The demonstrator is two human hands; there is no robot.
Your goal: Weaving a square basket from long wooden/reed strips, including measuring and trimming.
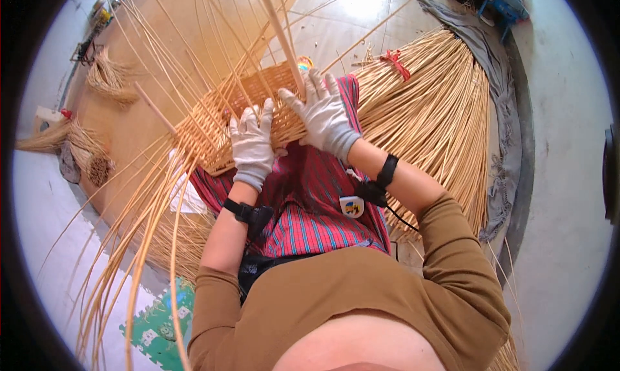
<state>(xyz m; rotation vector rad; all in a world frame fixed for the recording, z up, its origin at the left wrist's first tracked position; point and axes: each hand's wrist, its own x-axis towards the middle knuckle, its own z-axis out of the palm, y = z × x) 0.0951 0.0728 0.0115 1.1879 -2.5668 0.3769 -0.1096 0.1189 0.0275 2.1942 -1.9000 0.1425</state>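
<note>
A half-woven wicker basket point(205, 131) rests tilted over my lap, its long uprights fanning out to the far left and toward me. Thicker wooden rods point(281, 38) stand at its corners. My left hand point(252, 144), in a whitish knit glove, lies against the near wall with its fingers stretched toward the rim. Gloved the same way, my right hand point(325, 116) spreads its fingers at the right end of the basket, beside the corner rod. Its thumb points left over the weave. The undersides of both hands are hidden.
A large fan of loose wicker rods point(426, 125), tied with a red strip point(395, 65), lies at right beside a grey cloth point(500, 113). Smaller bundles point(90, 154) sit at far left. A red plaid cloth point(310, 226) covers my lap. A green mat point(161, 326) lies lower left.
</note>
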